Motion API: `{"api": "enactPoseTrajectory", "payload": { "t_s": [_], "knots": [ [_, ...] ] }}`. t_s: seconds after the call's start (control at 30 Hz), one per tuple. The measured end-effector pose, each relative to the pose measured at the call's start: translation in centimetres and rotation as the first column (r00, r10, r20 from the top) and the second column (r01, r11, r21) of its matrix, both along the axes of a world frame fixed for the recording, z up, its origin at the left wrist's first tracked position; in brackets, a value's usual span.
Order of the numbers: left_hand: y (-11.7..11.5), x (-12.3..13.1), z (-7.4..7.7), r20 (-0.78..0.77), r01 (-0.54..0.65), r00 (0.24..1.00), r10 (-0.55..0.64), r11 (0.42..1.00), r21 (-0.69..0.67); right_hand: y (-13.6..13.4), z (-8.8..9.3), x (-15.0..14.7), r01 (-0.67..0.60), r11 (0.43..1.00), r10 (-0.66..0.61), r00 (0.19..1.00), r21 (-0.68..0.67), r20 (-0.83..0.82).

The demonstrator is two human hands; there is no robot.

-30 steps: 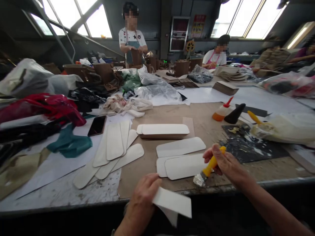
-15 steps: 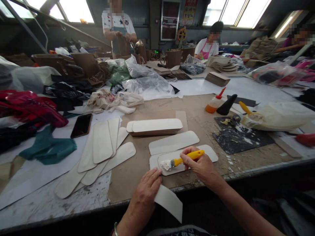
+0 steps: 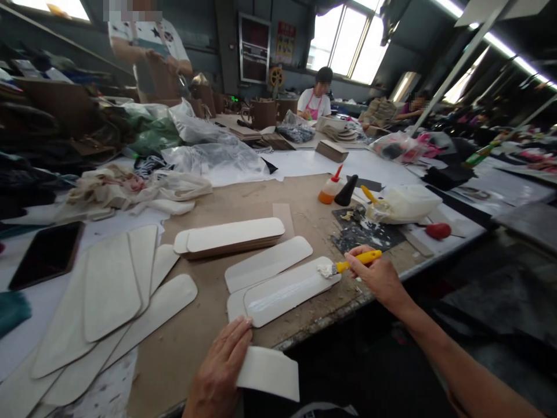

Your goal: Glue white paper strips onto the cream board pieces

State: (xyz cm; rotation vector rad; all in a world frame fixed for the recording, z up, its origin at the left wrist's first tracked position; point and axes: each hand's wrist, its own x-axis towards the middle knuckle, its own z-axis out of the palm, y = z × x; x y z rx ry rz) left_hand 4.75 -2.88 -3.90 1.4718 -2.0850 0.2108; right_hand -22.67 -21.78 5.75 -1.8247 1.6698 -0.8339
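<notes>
My right hand (image 3: 378,276) is closed round a yellow-handled brush (image 3: 348,265). Its white, glue-laden bristles rest on the right end of a long white rounded panel (image 3: 287,291), whose surface shines wet. My left hand (image 3: 220,371) lies at the table's front edge with its fingers flat on a white piece (image 3: 270,372) that hangs over the edge, and a fingertip touches the left end of the wet panel. A second white panel (image 3: 268,263) lies just behind, and a stack of similar panels (image 3: 228,237) sits further back.
Several white panels (image 3: 111,290) fan out at the left beside a black phone (image 3: 46,253). A glue bottle (image 3: 329,188), a black cone (image 3: 347,191), a glue-smeared dark mat (image 3: 363,235) and a plastic bag (image 3: 407,203) sit at the right. Other people work at the far tables.
The brush swept along the panel from its left end to its right end, leaving a wet sheen. The view swung to the right. My left hand stayed on the white piece.
</notes>
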Motion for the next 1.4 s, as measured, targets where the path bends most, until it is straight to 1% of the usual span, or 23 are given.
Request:
{"api": "enactPoseTrajectory", "payload": {
  "t_s": [0.07, 0.1, 0.17, 0.23, 0.27, 0.33, 0.4, 0.47, 0.5, 0.53, 0.57, 0.63, 0.7, 0.77, 0.83, 0.93, 1.0, 1.07, 1.13, 1.2, 1.3, 1.33, 1.4],
  "knots": [
    [-0.1, 0.2, -0.1, 0.026, 0.024, 0.999, -0.023, 0.999, -0.030, -0.1, 0.4, -0.3, 0.006, 0.999, -0.010, 0.998, -0.054, -0.068],
    [-0.1, 0.3, -0.1, 0.034, 0.029, 0.999, -0.027, 0.999, -0.042, -0.1, 0.6, -0.4, -0.019, 0.993, 0.006, 0.994, -0.113, -0.113],
    [-0.1, 0.3, -0.2, 0.039, 0.020, 0.999, -0.018, 0.999, -0.050, 0.3, 0.9, -0.2, -0.128, 0.957, 0.072, 0.974, -0.260, -0.217],
    [-0.1, 0.4, -0.3, 0.036, 0.004, 0.999, -0.002, 0.999, -0.049, 1.0, 0.8, 0.4, -0.273, 0.890, 0.149, 0.931, -0.365, -0.333],
    [-0.1, 0.4, -0.3, 0.038, 0.003, 0.999, -0.001, 0.999, -0.052, 1.6, 0.6, 0.9, -0.342, 0.855, 0.182, 0.901, -0.390, -0.393],
    [-0.2, 0.6, -0.4, 0.055, 0.017, 0.998, -0.013, 0.998, -0.066, 3.0, 0.0, 2.4, -0.462, 0.793, 0.228, 0.830, -0.397, -0.510],
    [-0.3, 0.9, -0.6, 0.088, 0.064, 0.995, -0.056, 0.993, -0.098, 4.9, -0.8, 4.5, -0.564, 0.720, 0.272, 0.765, -0.403, -0.584],
    [-0.5, 1.2, -0.9, 0.123, 0.106, 0.988, -0.090, 0.986, -0.130, 7.0, -1.4, 7.0, -0.643, 0.618, 0.344, 0.739, -0.453, -0.579],
    [-0.5, 1.2, -1.0, 0.131, 0.112, 0.987, -0.094, 0.984, -0.138, 8.1, -1.5, 8.1, -0.662, 0.573, 0.396, 0.740, -0.483, -0.544],
    [-0.6, 1.3, -1.1, 0.131, 0.107, 0.987, -0.089, 0.985, -0.136, 8.9, -1.4, 9.2, -0.677, 0.538, 0.467, 0.736, -0.503, -0.490],
    [-0.5, 1.3, -1.1, 0.124, 0.095, 0.989, -0.080, 0.988, -0.124, 9.7, -1.2, 9.9, -0.687, 0.523, 0.542, 0.725, -0.504, -0.426],
    [-0.4, 1.1, -1.1, 0.104, 0.073, 0.992, -0.064, 0.993, -0.088, 10.4, -0.5, 10.5, -0.694, 0.536, 0.645, 0.704, -0.480, -0.298],
    [-0.3, 0.8, -1.1, 0.081, 0.057, 0.995, -0.052, 0.996, -0.064, 10.1, 0.2, 9.7, -0.675, 0.572, 0.651, 0.719, -0.466, -0.244],
    [-0.2, 0.5, -1.0, 0.043, 0.032, 0.999, -0.029, 0.998, -0.057, 9.0, 0.4, 7.7, -0.631, 0.605, 0.576, 0.768, -0.485, -0.280],
    [-0.1, 0.1, -0.8, -0.009, 0.004, 1.000, -0.005, 0.998, -0.059, 7.4, 0.1, 5.3, -0.593, 0.633, 0.470, 0.805, -0.498, -0.361],
    [-0.1, -0.3, -0.6, -0.072, -0.024, 0.997, 0.019, 0.998, -0.066, 5.7, -0.9, 2.6, -0.559, 0.673, 0.330, 0.813, -0.484, -0.480],
    [-0.1, -0.4, -0.5, -0.094, -0.030, 0.995, 0.024, 0.998, -0.064, 5.8, -1.5, 2.3, -0.557, 0.679, 0.297, 0.805, -0.479, -0.514],
    [-0.1, -0.4, -0.5, -0.090, -0.032, 0.996, 0.027, 0.998, -0.054, 6.8, -1.6, 3.2, -0.567, 0.662, 0.332, 0.809, -0.491, -0.486],
    [0.0, -0.4, -0.4, -0.053, -0.023, 0.998, 0.020, 0.998, -0.053, 8.2, -1.4, 5.1, -0.569, 0.645, 0.418, 0.822, -0.511, -0.388],
    [0.0, -0.5, -0.4, -0.033, -0.021, 0.999, 0.019, 0.999, -0.050, 9.4, -1.2, 7.2, -0.552, 0.651, 0.521, 0.824, -0.521, -0.221],
    [0.1, -0.7, -0.4, -0.067, -0.043, 0.997, 0.040, 0.997, -0.057, 10.3, -1.2, 9.7, -0.501, 0.711, 0.605, 0.793, -0.494, 0.066],
    [0.1, -0.7, -0.4, -0.082, -0.053, 0.995, 0.048, 0.997, -0.059, 10.2, -1.3, 10.1, -0.485, 0.735, 0.606, 0.784, -0.474, 0.136],
    [0.1, -0.8, -0.4, -0.088, -0.059, 0.995, 0.054, 0.997, -0.054, 9.5, -1.6, 10.1, -0.451, 0.785, 0.569, 0.796, -0.425, 0.207]
  ]
}}
